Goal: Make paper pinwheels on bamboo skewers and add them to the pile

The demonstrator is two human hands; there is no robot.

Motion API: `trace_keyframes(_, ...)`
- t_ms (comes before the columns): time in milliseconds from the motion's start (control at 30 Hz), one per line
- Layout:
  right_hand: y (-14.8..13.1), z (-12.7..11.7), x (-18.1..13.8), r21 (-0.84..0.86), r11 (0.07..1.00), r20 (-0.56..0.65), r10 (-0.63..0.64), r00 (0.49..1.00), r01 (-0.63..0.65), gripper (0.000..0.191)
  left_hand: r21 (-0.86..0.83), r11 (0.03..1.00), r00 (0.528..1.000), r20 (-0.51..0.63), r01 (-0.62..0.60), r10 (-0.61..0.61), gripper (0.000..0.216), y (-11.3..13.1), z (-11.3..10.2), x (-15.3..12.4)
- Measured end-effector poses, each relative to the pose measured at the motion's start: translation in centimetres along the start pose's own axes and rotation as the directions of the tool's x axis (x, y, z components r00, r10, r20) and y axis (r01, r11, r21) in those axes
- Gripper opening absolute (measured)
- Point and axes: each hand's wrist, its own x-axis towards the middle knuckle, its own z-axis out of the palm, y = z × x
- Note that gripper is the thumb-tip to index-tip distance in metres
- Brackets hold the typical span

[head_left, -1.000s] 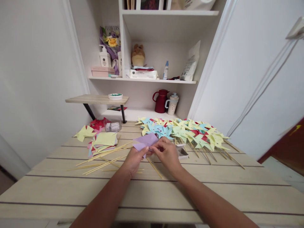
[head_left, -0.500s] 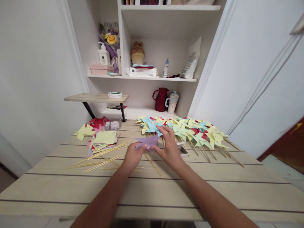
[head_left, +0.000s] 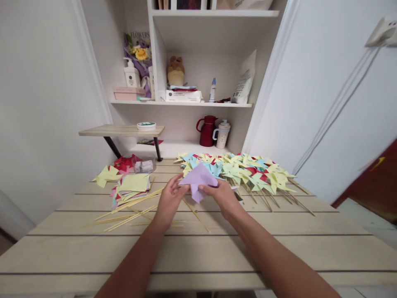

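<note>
A purple paper (head_left: 199, 177) with cut, pointed flaps is held up between my two hands above the table. My left hand (head_left: 172, 196) pinches its left side, thumb in front. On the other side, my right hand (head_left: 221, 197) grips the paper with thumb and fingers. Below the paper, a thin wooden stick (head_left: 198, 217) lies on the boards. To the left of my hands are several loose sticks (head_left: 124, 215) and a stack of coloured paper squares (head_left: 134, 183). Finished paper pinwheels (head_left: 245, 170) in yellow, blue and red lie heaped at the back right, on sticks.
A yellow pinwheel shape (head_left: 106, 176) and a clear plastic box (head_left: 144, 166) sit at the back left, by a small raised wooden shelf (head_left: 118, 130). Behind the table stand a red jug (head_left: 207, 131) and a speckled cup (head_left: 222, 135).
The purple paper has turned to face me, its flaps now spread. My right hand has come down from above it and now grips its right side.
</note>
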Motion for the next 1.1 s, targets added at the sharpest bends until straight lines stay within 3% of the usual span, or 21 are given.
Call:
trace_keyframes(67,-0.2,0.1,0.0,0.187,0.976,-0.024,0.115,0.993,-0.108,0.03,-0.081,0.997,0.999,-0.037,0.017,-0.02,0.065,-0.1,-0.2,0.1)
trace_keyframes(133,-0.3,0.2,-0.1,0.271,0.95,-0.03,0.168,0.985,-0.154,0.034,-0.103,0.993,0.998,-0.015,0.054,-0.056,0.061,-0.4,-0.4,0.2)
trace_keyframes(267,0.1,0.5,-0.2,0.328,0.927,0.014,0.189,0.982,-0.184,0.038,-0.083,0.991,0.99,0.104,0.106,-0.097,0.047,-1.1,-0.4,0.4)
trace_keyframes(433,0.5,1.2,-0.5,0.386,0.895,0.108,0.195,0.975,-0.222,0.038,-0.013,0.993,0.992,0.06,0.114,-0.113,0.034,-1.5,-0.5,0.5)
trace_keyframes(833,1.2,1.2,-0.4,0.318,0.928,0.147,0.153,0.977,-0.193,0.037,0.002,0.996,0.993,-0.077,0.089,-0.089,0.031,-1.5,-0.6,0.6)
trace_keyframes(1100,0.5,1.1,-0.7,0.279,0.96,0.088,0.01,0.996,-0.034,0.041,0.049,0.997,0.993,-0.108,0.057,-0.051,0.029,-1.2,-0.5,0.6)
